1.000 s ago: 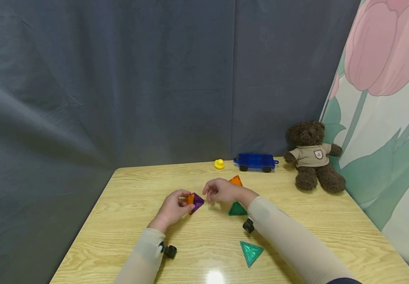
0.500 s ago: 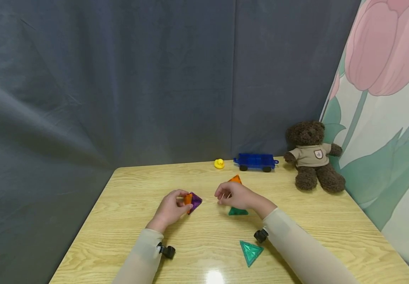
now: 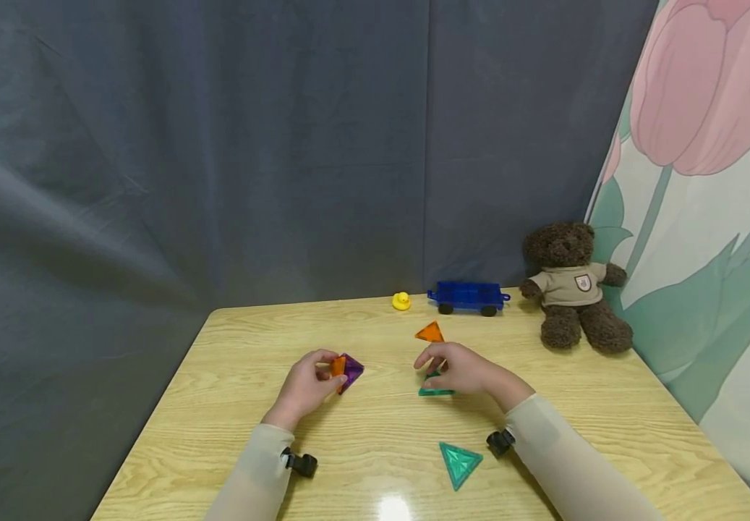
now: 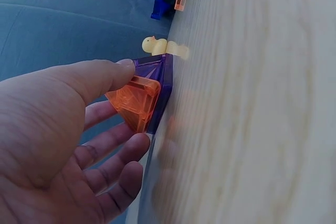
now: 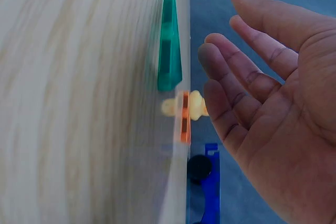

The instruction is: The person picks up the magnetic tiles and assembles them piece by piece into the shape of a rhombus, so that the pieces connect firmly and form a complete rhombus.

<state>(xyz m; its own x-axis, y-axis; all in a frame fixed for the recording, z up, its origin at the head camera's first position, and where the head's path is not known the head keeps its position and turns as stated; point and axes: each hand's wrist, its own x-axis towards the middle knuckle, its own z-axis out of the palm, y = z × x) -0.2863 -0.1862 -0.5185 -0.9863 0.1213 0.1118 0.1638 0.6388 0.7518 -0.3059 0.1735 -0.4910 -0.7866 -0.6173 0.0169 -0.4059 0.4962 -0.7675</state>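
My left hand (image 3: 303,389) pinches a pair of joined magnetic tiles between thumb and fingers. One is an orange triangle (image 4: 137,98), standing against a purple tile (image 3: 354,370) that points to the right. In the left wrist view the purple tile (image 4: 167,85) shows its edge close along the tabletop. Over a green triangular magnetic tile (image 3: 436,392) hovers my right hand (image 3: 462,369), fingers loosely bent and holding nothing; it hides part of that tile. The right wrist view shows this green tile (image 5: 169,45) apart from the fingers. Just beyond lies an orange triangular tile (image 3: 430,333).
A second green triangular tile (image 3: 460,464) lies nearer the front of the wooden table (image 3: 361,449). Along the back edge stand a yellow rubber duck (image 3: 401,301) and a blue wheeled toy wagon (image 3: 469,297). A brown teddy bear (image 3: 573,288) sits at the back right.
My right hand has drawn away to the right from the purple tile and is now over the green tile. My left hand has shifted slightly left with the orange and purple tiles.
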